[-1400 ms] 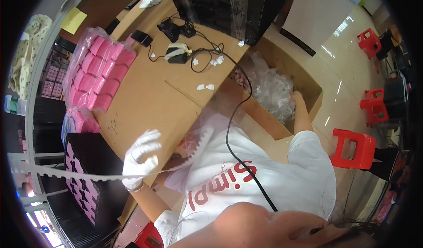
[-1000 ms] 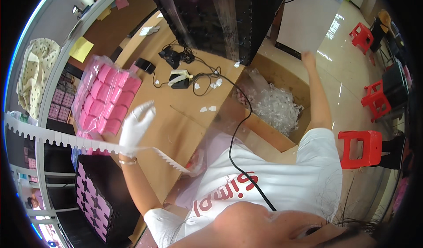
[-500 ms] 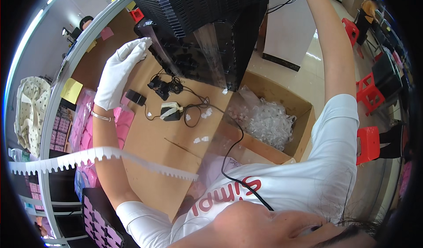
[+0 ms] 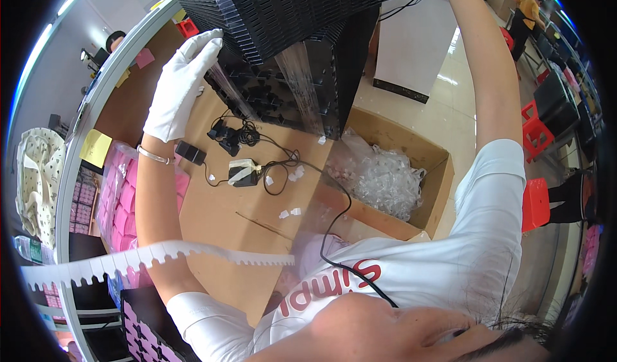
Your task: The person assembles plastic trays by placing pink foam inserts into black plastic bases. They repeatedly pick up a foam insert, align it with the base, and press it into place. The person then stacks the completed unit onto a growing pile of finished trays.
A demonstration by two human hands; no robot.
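Note:
My left hand (image 4: pixel 180 89), in a white glove, reaches up to the left edge of an upper stack of black slotted plastic trays (image 4: pixel 302 11). Its fingers are closed at the edge of those trays; the exact grip is partly hidden. The upper stack sits at an angle over a lower black stack (image 4: pixel 321 85) that has clear wrap around it. My bare right forearm stretches up beyond the top edge on the other side of the trays, and the right hand is out of the picture.
A brown board table (image 4: pixel 218 233) bears tangled black cables (image 4: pixel 247 134), a small black box (image 4: pixel 244 172) and white scraps. A carton (image 4: pixel 443 188) holds clear plastic waste. Pink packs (image 4: pixel 125 208) lie left. A white toothed strip (image 4: pixel 160 253) crosses the foreground. Red stools (image 4: pixel 535 204) stand right.
My left hand has moved up to the trays' left edge. The upper trays have shifted slightly left and down in view. My right hand has passed out of the picture at the top.

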